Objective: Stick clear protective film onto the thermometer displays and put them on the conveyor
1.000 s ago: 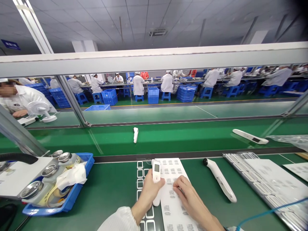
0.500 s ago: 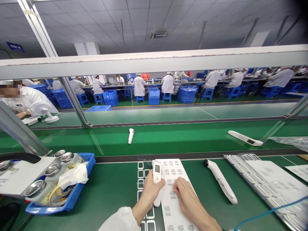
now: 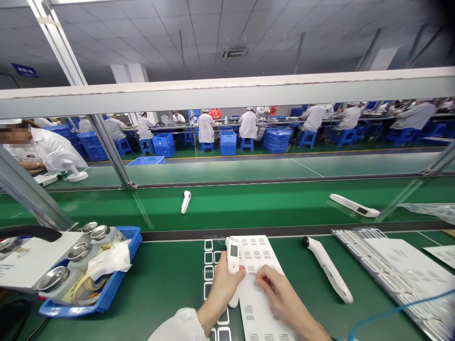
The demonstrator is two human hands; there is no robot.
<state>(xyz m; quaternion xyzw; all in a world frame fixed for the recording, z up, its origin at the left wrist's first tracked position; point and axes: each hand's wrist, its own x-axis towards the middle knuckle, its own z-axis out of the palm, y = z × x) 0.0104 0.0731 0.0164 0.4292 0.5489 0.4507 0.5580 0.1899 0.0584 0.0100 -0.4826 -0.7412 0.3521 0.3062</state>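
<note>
My left hand [image 3: 224,279] is wrapped round a white handheld thermometer [image 3: 233,259], held upright with its small grey screen facing me. Just right of it, a white sheet of printed labels [image 3: 253,310] lies on the green bench. Over the sheet's middle is my right hand [image 3: 279,293], its thumb and fingers pinched together at the printed rows; whatever is between the fingertips is hidden. White frame-shaped stickers [image 3: 208,258] lie partly beneath my left hand. A second white thermometer [image 3: 329,270] rests on the bench to the right of my right hand.
On the green conveyor [image 3: 256,203] lie a small thermometer [image 3: 186,202] and another thermometer [image 3: 354,206]. At left stands a blue tray [image 3: 106,293] with metal-lidded bottles and tissue. Sticker sheets [image 3: 401,274] and a blue cable [image 3: 398,310] are at right. A co-worker [image 3: 50,147] sits beyond a white fan.
Both thermometers on the conveyor have shifted left. My right hand's fingers have curled in more tightly over the label sheet. My left hand keeps its hold, almost unmoved.
</note>
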